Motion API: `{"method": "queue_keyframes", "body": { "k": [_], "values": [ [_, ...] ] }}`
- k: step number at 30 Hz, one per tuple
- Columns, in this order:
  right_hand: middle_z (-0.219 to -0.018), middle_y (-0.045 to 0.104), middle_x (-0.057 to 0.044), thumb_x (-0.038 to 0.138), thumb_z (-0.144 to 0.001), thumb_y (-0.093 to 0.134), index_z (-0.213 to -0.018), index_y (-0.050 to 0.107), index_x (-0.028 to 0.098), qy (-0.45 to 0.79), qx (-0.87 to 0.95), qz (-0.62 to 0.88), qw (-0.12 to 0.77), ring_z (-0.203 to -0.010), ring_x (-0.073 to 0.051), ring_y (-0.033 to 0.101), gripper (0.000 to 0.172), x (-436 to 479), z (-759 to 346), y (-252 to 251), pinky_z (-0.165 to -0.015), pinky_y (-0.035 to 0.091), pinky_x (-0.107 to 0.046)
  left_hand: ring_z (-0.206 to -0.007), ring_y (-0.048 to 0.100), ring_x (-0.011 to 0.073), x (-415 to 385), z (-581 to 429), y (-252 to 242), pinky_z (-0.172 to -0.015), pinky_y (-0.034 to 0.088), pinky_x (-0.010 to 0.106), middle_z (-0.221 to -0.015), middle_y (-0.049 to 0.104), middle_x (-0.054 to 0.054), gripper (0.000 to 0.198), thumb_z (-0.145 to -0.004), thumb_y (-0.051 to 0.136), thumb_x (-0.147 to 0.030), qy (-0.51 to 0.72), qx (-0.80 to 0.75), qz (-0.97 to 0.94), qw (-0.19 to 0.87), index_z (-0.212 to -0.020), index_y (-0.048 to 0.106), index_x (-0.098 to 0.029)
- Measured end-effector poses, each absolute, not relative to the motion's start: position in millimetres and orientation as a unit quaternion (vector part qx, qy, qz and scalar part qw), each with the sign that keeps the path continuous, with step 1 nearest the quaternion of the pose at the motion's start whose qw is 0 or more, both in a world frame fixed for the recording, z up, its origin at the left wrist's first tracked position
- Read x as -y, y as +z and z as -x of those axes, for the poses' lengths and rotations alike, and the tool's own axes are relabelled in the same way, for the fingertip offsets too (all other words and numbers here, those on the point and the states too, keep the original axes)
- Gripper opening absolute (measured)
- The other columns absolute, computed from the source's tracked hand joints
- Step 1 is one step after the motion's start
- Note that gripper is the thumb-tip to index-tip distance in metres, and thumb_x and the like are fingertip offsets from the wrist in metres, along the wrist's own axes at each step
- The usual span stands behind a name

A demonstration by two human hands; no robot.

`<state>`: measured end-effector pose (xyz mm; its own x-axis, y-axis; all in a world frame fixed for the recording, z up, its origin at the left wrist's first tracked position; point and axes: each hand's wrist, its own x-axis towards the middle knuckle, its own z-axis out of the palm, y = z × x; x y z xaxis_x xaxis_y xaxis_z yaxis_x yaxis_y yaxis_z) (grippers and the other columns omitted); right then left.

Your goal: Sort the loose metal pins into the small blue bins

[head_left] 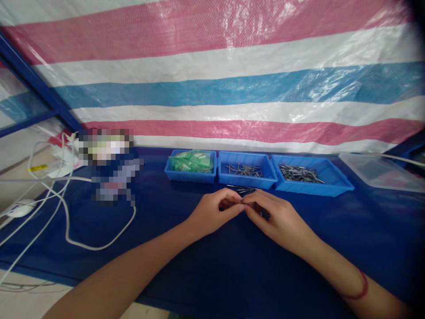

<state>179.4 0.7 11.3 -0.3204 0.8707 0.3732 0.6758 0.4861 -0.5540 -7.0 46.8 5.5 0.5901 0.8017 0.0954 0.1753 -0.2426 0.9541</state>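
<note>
My left hand point(210, 212) and my right hand point(282, 218) meet over the blue table point(212, 270), thumb and fingertips pinched together. Whatever lies between the fingertips is too small and hidden to make out. Just behind the fingers is a loose pile of dark, thin screw-like pieces point(242, 189), partly covered by my hands. Beyond it stand a blue bin point(247, 180) with silvery screws or nails point(244, 170) and, to its right, another blue bin point(332, 188) with a heap of darker ones point(299, 173).
A third blue bin point(191, 177) at the left holds green plastic bags point(192, 161). A clear plastic lid or tray point(375, 173) lies at the far right. White cables point(99, 248) loop across the left side beside blurred items point(116, 181). A striped sheet point(212, 93) hangs behind.
</note>
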Motion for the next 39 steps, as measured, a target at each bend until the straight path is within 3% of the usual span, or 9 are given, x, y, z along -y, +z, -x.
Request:
{"method": "queue_keyframes", "body": {
  "k": [9, 14, 18, 22, 30, 39],
  "values": [
    [-0.088, 0.065, -0.006, 0.023, -0.091, 0.047, -0.09, 0.059, 0.02, 0.157, 0.797, 0.49, 0.316, -0.072, -0.015, 0.06, 0.013, -0.2, -179.4, 11.4, -0.065, 0.049, -0.029, -0.077, 0.062, 0.0136, -46.1, 7.3, 6.7, -0.072, 0.048, 0.023, -0.085, 0.067, 0.003, 0.02, -0.083, 0.063, -0.032, 0.297, -0.334, -0.734, 0.511, -0.093, 0.063, -0.015],
    [-0.08, 0.065, -0.003, 0.027, -0.091, 0.048, -0.089, 0.061, 0.021, 0.156, 0.777, 0.506, 0.34, -0.066, -0.014, 0.059, 0.014, -0.5, -178.2, 13.2, -0.058, 0.046, -0.026, -0.081, 0.064, 0.015, -46.9, 7.4, 3.7, -0.076, 0.049, 0.025, -0.089, 0.068, 0.004, 0.023, -0.082, 0.064, -0.033, 0.314, -0.333, -0.719, 0.523, -0.095, 0.062, -0.015],
    [-0.073, 0.064, -0.002, 0.032, -0.091, 0.05, -0.087, 0.062, 0.021, 0.184, 0.74, 0.529, 0.371, -0.06, -0.013, 0.056, 0.017, -0.6, -174.8, 13.2, -0.053, 0.044, -0.024, -0.075, 0.063, 0.0138, -48.1, 7.8, 4.3, -0.072, 0.049, 0.025, -0.081, 0.067, 0.003, 0.021, -0.082, 0.064, -0.035, 0.355, -0.354, -0.684, 0.53, -0.089, 0.063, -0.015],
    [-0.075, 0.063, -0.002, 0.036, -0.091, 0.048, -0.089, 0.062, 0.021, 0.246, 0.723, 0.524, 0.378, -0.065, -0.014, 0.058, 0.02, -1.7, -171.5, 7.8, -0.056, 0.047, -0.024, -0.072, 0.062, 0.0137, -47.0, 7.1, 9.5, -0.07, 0.049, 0.025, -0.081, 0.068, 0.003, 0.02, -0.079, 0.067, -0.034, 0.392, -0.373, -0.648, 0.536, -0.084, 0.065, -0.015],
    [-0.08, 0.062, -0.002, 0.038, -0.093, 0.046, -0.09, 0.06, 0.02, 0.351, 0.687, 0.496, 0.398, -0.069, -0.013, 0.056, 0.023, -0.8, -168.8, 4.2, -0.061, 0.047, -0.025, -0.078, 0.066, 0.0143, -44.6, 3.3, 9.6, -0.076, 0.051, 0.027, -0.094, 0.072, 0.006, 0.025, -0.074, 0.072, -0.028, 0.416, -0.319, -0.568, 0.634, -0.094, 0.064, -0.015],
    [-0.08, 0.063, -0.002, 0.038, -0.092, 0.046, -0.094, 0.062, 0.021, 0.351, 0.69, 0.495, 0.394, -0.08, -0.017, 0.061, 0.023, 0.4, -165.8, 6.7, -0.066, 0.049, -0.026, -0.074, 0.063, 0.014, -43.9, 5.6, 11.7, -0.072, 0.049, 0.025, -0.085, 0.071, 0.005, 0.018, -0.078, 0.067, -0.03, 0.403, -0.342, -0.623, 0.577, -0.086, 0.07, -0.014]
  ]
}}
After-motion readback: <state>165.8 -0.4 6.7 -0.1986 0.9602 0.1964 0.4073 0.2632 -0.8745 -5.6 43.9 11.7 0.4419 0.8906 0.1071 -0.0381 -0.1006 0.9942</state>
